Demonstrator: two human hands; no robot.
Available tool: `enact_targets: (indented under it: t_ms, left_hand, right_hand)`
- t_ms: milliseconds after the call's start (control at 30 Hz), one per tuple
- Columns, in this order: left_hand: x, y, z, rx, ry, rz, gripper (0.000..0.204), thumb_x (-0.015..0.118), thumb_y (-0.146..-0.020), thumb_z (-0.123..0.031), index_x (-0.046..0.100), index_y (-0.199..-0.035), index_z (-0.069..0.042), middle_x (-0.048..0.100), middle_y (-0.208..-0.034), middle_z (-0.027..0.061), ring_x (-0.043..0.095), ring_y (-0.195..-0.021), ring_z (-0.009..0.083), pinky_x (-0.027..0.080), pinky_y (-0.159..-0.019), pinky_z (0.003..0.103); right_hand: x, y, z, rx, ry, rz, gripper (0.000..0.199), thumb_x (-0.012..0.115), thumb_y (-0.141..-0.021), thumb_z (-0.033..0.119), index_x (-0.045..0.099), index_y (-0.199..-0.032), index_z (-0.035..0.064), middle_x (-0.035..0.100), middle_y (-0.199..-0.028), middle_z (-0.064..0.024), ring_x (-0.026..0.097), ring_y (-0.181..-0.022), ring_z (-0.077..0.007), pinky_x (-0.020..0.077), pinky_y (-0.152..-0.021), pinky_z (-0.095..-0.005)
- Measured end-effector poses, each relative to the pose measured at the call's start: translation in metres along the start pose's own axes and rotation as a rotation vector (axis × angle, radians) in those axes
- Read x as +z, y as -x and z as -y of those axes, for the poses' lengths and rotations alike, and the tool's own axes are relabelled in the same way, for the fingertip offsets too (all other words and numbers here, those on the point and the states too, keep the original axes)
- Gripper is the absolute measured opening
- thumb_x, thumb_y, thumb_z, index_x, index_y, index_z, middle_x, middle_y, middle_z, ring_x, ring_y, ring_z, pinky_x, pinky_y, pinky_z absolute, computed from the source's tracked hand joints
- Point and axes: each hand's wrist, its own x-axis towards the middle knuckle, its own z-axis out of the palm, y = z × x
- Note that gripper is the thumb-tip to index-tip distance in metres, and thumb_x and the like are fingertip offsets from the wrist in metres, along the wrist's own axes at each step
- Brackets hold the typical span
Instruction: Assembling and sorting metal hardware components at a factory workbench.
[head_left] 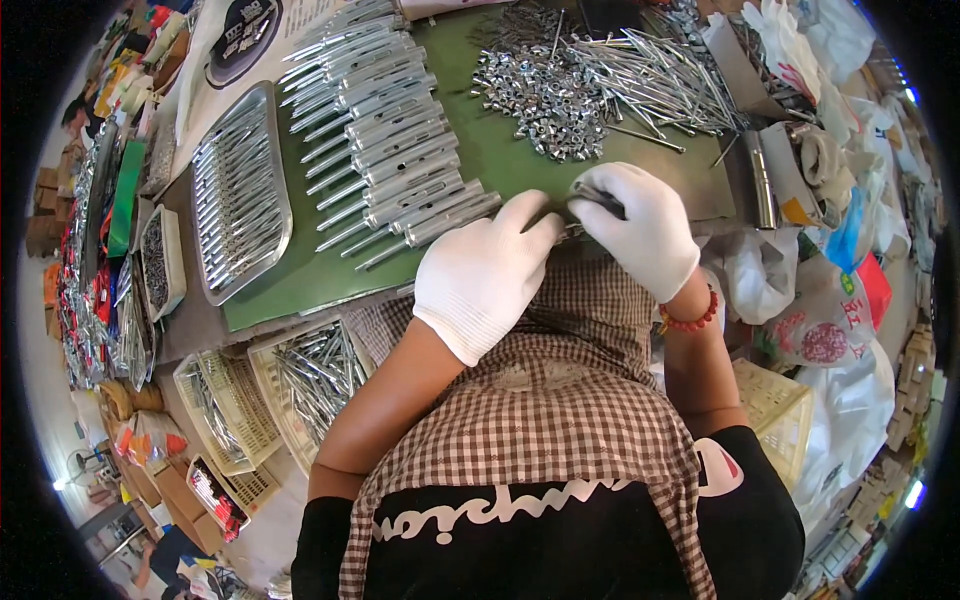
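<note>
My left hand, in a white knit glove, is closed with its fingertips pressed together at the front edge of the green mat. Close beside it, my gloved right hand is also closed, thumb and fingers pinched. Whatever lies between the fingers is dark, small and mostly hidden. Left of my hands runs a long row of silver metal tubes with thin rods sticking out of their left ends. Beyond my hands sit a heap of small metal nuts and a pile of long thin metal rods.
A metal tray of thin rods lies at the left, beside a small box of dark bits. An upright metal cylinder is at the right edge. Cream baskets with metal parts stand below the table. Plastic bags crowd the right.
</note>
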Motion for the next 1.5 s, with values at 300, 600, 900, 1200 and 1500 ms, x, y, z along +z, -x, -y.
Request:
enact_targets:
  t_ms: [300, 600, 900, 1200, 1500]
  left_hand:
    - [-0.004, 0.012, -0.008, -0.131, -0.069, 0.023, 0.023, 0.059, -0.084, -0.016, 0.063, -0.106, -0.016, 0.055, -0.088, 0.0057, 0.061, -0.066, 0.0254, 0.050, -0.057, 0.036]
    - [-0.003, 0.008, -0.002, -0.111, -0.081, -0.001, 0.022, 0.058, -0.085, -0.017, 0.063, -0.107, -0.016, 0.055, -0.084, 0.0066, 0.060, -0.061, 0.0248, 0.049, -0.053, 0.036]
    - [-0.001, 0.022, 0.000, -0.068, 0.019, -0.040, 0.014, 0.050, -0.083, -0.015, 0.059, -0.090, -0.008, 0.056, -0.082, 0.0143, 0.063, -0.066, 0.0292, 0.051, -0.056, 0.041]
    - [0.006, 0.022, -0.006, -0.135, 0.082, -0.052, 0.019, 0.055, -0.080, -0.018, 0.067, -0.091, -0.008, 0.058, -0.093, 0.0158, 0.065, -0.076, 0.0324, 0.051, -0.066, 0.043]
    - [0.010, 0.019, -0.009, -0.042, 0.078, -0.115, 0.018, 0.055, -0.081, -0.019, 0.063, -0.092, -0.007, 0.058, -0.087, 0.0158, 0.065, -0.069, 0.0323, 0.052, -0.059, 0.043]
  right_hand:
    - [0.000, 0.012, 0.005, -0.317, 0.304, 0.063, 0.011, 0.065, -0.077, 0.018, 0.063, -0.086, 0.0124, 0.059, -0.078, -0.0075, 0.061, -0.073, -0.0281, 0.0491, -0.062, -0.0400]
    - [-0.006, -0.007, -0.020, -0.032, 0.207, -0.240, 0.017, 0.067, -0.081, 0.018, 0.068, -0.093, 0.0047, 0.067, -0.087, -0.0128, 0.065, -0.079, -0.0278, 0.0503, -0.071, -0.0336]
    - [-0.002, -0.016, -0.048, 0.067, 0.323, -0.236, 0.022, 0.065, -0.086, 0.019, 0.066, -0.100, 0.0019, 0.067, -0.093, -0.0155, 0.064, -0.083, -0.0273, 0.0487, -0.080, -0.0359]
    - [-0.014, -0.027, -0.071, 0.089, 0.425, -0.003, 0.029, 0.060, -0.089, 0.021, 0.062, -0.104, -0.0038, 0.064, -0.098, -0.0216, 0.060, -0.094, -0.0351, 0.0457, -0.086, -0.0387]
    - [-0.019, -0.011, -0.068, -0.036, 0.480, -0.188, 0.029, 0.064, -0.086, 0.020, 0.064, -0.103, -0.0030, 0.064, -0.102, -0.0202, 0.061, -0.094, -0.0343, 0.0461, -0.087, -0.0382]
